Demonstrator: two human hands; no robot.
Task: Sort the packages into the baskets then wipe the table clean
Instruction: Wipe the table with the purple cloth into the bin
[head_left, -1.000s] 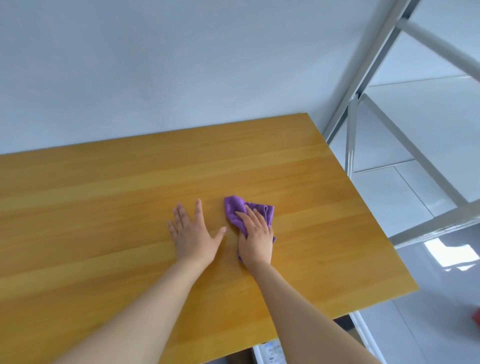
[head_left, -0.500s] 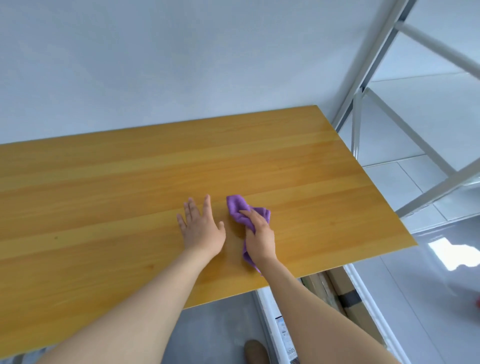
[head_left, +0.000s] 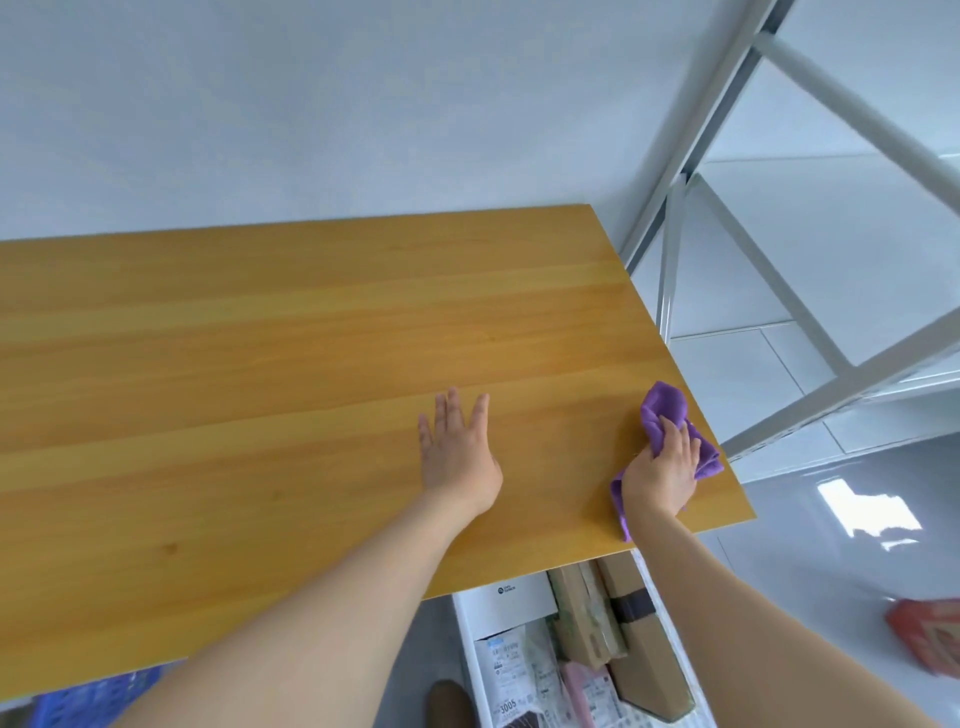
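Observation:
My right hand (head_left: 662, 467) presses a crumpled purple cloth (head_left: 662, 408) onto the wooden table (head_left: 260, 364), close to its right edge. The cloth sticks out past my fingers and behind my wrist. My left hand (head_left: 460, 452) lies flat on the tabletop with its fingers spread, a forearm's length left of the cloth. Below the table's front edge a white basket (head_left: 467, 623) holds several packages (head_left: 639, 654), brown boxes and printed bags. A corner of a blue basket (head_left: 88, 696) shows at the bottom left.
A grey metal shelf frame (head_left: 779, 270) stands just right of the table. A pale wall runs behind the table. A red box (head_left: 930, 634) lies on the glossy floor at the right. A brown shoe (head_left: 449, 701) shows beside the white basket.
My right hand has slid the purple cloth to the right, from beside my left hand to the table's right edge. The view has tipped down, showing the baskets.

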